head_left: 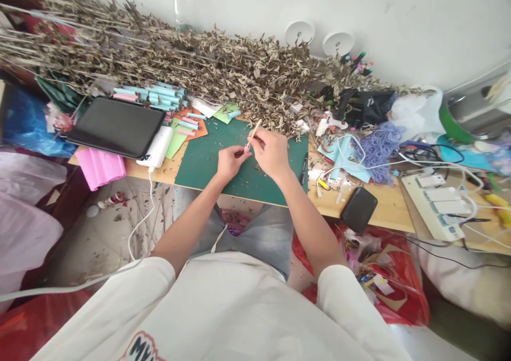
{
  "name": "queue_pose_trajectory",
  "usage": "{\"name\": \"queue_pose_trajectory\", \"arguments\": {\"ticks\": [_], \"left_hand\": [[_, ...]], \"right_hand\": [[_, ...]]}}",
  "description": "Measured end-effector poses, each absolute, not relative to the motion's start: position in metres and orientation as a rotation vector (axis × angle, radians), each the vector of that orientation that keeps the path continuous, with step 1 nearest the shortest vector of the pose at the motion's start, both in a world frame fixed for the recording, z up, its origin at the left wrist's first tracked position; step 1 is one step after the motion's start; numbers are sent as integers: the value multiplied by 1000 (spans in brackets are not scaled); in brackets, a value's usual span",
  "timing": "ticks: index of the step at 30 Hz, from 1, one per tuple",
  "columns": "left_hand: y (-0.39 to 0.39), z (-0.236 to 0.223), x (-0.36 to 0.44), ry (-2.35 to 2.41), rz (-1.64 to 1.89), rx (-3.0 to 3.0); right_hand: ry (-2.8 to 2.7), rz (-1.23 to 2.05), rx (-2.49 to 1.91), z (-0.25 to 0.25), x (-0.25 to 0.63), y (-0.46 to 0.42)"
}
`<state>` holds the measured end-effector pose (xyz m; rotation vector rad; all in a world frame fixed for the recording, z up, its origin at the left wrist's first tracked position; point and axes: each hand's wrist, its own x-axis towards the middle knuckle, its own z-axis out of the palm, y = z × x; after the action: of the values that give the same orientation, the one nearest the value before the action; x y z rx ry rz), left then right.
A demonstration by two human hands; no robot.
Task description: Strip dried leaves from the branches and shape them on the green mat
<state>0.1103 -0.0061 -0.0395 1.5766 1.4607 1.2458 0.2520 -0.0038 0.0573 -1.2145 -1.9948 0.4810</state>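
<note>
Over the green cutting mat (207,161), my two hands meet at the fingertips. My left hand (229,164) is closed in a pinch around a small pink roll (247,148), mostly covered by the fingers. A thin pale wooden stick (256,128) is gripped by my right hand (272,150), its upper end pointing up and away from me. The stick's lower end is at the pink roll; whether it is inside cannot be made out. Crumbs of dried leaf are scattered on the mat around both hands.
Dried leafy stems (239,68) are heaped along the wall. Left are blue paper rolls (165,96), a black tablet (117,125) and a white power bank (157,147). Right are a glue gun (330,123), purple cord (379,148), a black case (359,209) and a power strip (435,204).
</note>
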Motion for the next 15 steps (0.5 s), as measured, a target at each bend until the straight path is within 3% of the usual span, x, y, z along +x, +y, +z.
{"name": "queue_pose_trajectory", "arguments": {"ticks": [15], "left_hand": [[-6,-38,110,1506,1230,1586]], "right_hand": [[-2014,577,-1258,66,249,2]]}}
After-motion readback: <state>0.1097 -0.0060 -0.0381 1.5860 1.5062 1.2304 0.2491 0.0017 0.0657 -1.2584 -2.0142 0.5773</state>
